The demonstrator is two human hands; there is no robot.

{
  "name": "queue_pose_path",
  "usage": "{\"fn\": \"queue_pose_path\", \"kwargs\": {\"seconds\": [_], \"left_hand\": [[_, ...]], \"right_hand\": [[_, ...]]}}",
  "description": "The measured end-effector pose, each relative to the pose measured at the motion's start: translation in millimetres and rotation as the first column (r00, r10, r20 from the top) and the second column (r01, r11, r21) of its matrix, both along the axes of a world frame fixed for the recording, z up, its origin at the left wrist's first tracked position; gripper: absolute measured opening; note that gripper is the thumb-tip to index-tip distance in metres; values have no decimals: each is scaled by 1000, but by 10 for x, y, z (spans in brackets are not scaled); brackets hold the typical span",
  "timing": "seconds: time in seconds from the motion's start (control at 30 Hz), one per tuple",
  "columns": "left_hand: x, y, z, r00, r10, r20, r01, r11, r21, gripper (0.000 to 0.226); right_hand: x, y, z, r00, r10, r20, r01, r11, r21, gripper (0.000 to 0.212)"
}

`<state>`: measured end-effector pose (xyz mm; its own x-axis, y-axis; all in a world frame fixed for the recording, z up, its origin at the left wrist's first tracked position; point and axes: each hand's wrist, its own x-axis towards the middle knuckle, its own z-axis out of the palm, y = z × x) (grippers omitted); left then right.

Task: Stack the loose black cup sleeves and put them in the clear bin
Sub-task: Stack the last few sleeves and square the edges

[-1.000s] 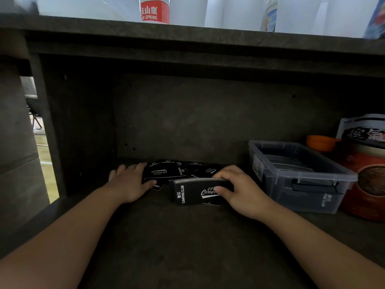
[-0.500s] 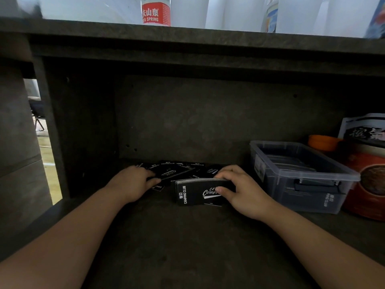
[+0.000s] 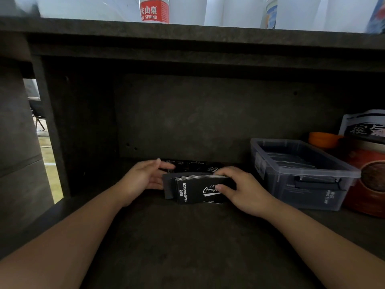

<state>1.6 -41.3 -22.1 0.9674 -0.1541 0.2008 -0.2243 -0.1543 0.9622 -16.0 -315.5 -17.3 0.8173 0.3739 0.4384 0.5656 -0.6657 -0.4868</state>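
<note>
A stack of black cup sleeves (image 3: 192, 189) printed "CAMPING CLUB" stands on edge on the dark shelf, and my right hand (image 3: 239, 188) grips it from the right, thumb on its front face. My left hand (image 3: 145, 177) is at the stack's left end with fingers fairly straight, touching a plain black sleeve (image 3: 167, 186) that sits against the stack. More loose black sleeves (image 3: 193, 165) lie flat behind the stack. The clear bin (image 3: 300, 174) stands to the right with several black sleeves inside.
A red-brown round tin (image 3: 373, 184) and an orange lid (image 3: 323, 139) stand behind and right of the bin. The shelf's back wall is close behind the loose sleeves, a side panel (image 3: 68, 132) stands at left, and an upper shelf board (image 3: 187, 38) hangs overhead.
My left hand left the loose pile, brought one black sleeve rightward and set it against the stack's left end. My right hand kept holding the stack in place.
</note>
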Motion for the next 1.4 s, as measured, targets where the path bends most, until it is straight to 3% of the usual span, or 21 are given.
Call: {"fn": "queue_pose_path", "kwargs": {"seconds": [0.03,0.1,0.2,0.27,0.4,0.53,0.6,0.73,0.97,1.03,1.1,1.17,1.23,1.3,1.4], "left_hand": [[42,21,-26,998,54,40,-56,998,42,34],[192,130,-106,971,133,200,-189,937,293,28],[311,203,-186,965,-13,261,-175,710,682,39],[329,171,-225,973,-95,211,-126,547,828,57],[304,160,-214,993,-8,121,-99,522,847,66],[213,108,-120,953,115,281,-304,382,873,76],[177,125,-103,945,160,284,-322,333,886,84],[187,161,-114,968,183,171,-232,399,887,89],[111,88,-29,927,102,361,-370,401,838,46],[127,103,-44,870,155,468,-476,509,717,34],[143,119,-62,767,293,570,-607,619,498,26],[128,142,-36,630,429,648,-723,629,286,25],[87,147,1,570,493,657,-742,653,154,26],[48,117,43,646,487,587,-659,745,107,27],[-16,19,62,900,267,343,-319,942,103,31]], "right_hand": [[1,0,-1,1000,-10,10,10,1000,11,30],[-4,2,7,1000,-28,-9,29,997,69,35],[12,1,-2,999,-32,-9,32,999,24,38],[19,2,-5,999,-33,-3,33,999,-6,28],[13,-1,12,998,-54,19,54,998,-17,12],[9,-3,7,998,-63,13,63,998,-17,10],[-5,-6,19,999,-42,5,42,999,-1,5],[-24,-7,39,999,-9,-37,7,999,-42,11],[-11,-3,37,999,-8,-37,6,997,-71,24],[-10,-5,40,999,-7,-48,2,996,-93,21],[-26,-7,59,998,-13,-68,4,993,-121,16],[-43,-10,81,996,-25,-81,14,991,-135,14],[-48,-7,85,996,-31,-88,19,992,-127,12],[-45,0,80,995,-39,-89,31,995,-96,15],[-54,7,70,993,-47,-109,47,999,-9,48]]}}
